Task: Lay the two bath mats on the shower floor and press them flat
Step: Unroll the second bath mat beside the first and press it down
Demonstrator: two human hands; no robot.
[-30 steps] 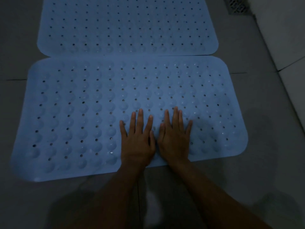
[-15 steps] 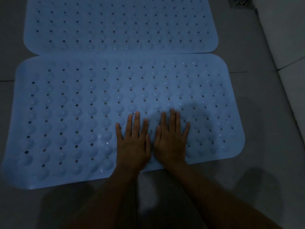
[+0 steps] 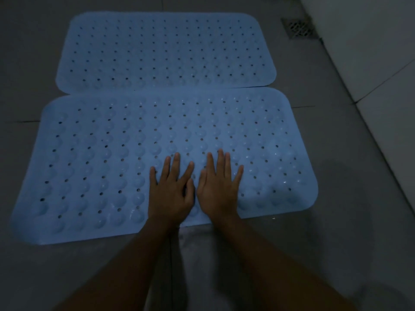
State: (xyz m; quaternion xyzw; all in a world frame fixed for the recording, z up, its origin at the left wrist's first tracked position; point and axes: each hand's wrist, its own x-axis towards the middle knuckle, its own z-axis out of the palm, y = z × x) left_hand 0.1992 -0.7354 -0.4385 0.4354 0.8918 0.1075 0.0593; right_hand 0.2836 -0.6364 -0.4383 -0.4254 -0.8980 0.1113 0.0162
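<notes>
- Because the task calls for pressing flat, the left hand and the right hand lie palm-down on the near mat, fingers straight and spread, holding nothing.
- The hands sit side by side, thumbs close together, just inside the near edge of this mat at about mid-length. This placement is judged to load the edge strip so that it seats on the shower floor.
- The far mat lies beyond the near mat, long sides roughly parallel, so that the two cover one continuous area of floor. Neither hand touches it.
- The facing long edges of the two mats meet along one line. Whether the near mat overlaps the far mat or only abuts it cannot be told.
- The floor drain sits at the far right, beside the wall and apart from both mats; it is left uncovered.
- Hidden: the undersides of both mats, and therefore how well they contact the floor; also the mat surface beneath the palms.
- Hard to make out: light is low. Domed bumps show across the near mat, but whether any area is unseated cannot be judged. Its near-left corner is blurred.
- Cut off: both forearms leave the picture at the lower edge.
</notes>
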